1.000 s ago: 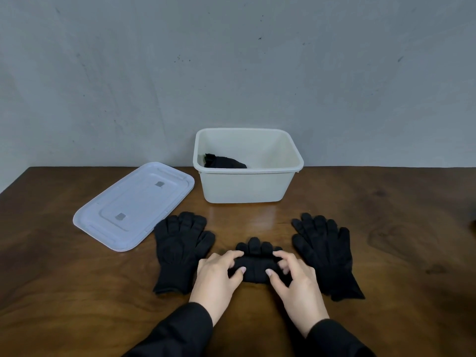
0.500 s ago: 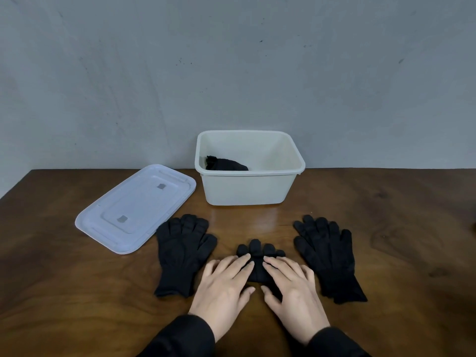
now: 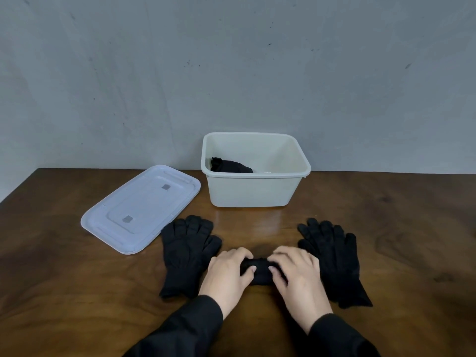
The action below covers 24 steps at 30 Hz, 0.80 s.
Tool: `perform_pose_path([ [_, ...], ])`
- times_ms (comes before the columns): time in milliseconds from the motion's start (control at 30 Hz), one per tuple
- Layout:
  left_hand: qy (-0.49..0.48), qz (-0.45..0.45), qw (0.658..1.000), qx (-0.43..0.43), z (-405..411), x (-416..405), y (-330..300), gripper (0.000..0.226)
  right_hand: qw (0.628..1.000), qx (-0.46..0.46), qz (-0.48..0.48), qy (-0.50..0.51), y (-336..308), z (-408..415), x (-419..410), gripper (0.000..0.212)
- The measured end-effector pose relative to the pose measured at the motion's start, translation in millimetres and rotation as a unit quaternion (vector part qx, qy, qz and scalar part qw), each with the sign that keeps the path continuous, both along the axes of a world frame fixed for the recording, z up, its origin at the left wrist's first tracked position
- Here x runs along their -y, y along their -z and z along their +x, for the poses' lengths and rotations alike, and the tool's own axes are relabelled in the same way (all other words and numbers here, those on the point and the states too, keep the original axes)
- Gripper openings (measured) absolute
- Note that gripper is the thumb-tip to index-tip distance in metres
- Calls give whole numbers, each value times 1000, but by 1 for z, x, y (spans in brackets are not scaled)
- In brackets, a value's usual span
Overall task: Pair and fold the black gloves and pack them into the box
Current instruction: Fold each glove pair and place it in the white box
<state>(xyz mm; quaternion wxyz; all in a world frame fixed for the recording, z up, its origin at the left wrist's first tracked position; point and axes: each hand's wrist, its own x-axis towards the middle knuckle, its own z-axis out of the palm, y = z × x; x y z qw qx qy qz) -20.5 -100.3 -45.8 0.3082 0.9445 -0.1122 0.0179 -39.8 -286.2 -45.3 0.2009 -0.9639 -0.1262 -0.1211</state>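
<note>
A folded black glove bundle (image 3: 260, 271) lies on the wooden table (image 3: 77, 292) between my hands. My left hand (image 3: 228, 274) grips its left end with curled fingers. My right hand (image 3: 296, 276) grips its right end the same way. A flat pair of black gloves (image 3: 188, 251) lies to the left, another black pair (image 3: 332, 256) to the right. The cream box (image 3: 253, 189) stands behind, with a folded black glove bundle (image 3: 230, 166) in its left side.
The box's white lid (image 3: 141, 207) lies upside down on the table at the left of the box. A grey wall rises right behind the table's far edge.
My hands went from lying flat on the middle gloves to gripping them with curled fingers. The glove fingertips no longer stick out; the bundle is shorter and more compact.
</note>
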Motion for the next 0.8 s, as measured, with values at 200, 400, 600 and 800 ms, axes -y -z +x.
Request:
perform_pose_path([
  [200,40,73,991,106,-14,-9,28,38,993,2,-62,-102,25,-15,-1,55],
  [400,85,103,988,74,-8,-6,37,51,994,-6,-79,-72,19,-1,-5,63],
  [600,58,44,995,64,7,0,29,55,996,12,-76,-46,-28,22,20,51],
  [800,-17,31,997,74,50,11,26,46,997,71,36,-3,-122,92,48,41],
])
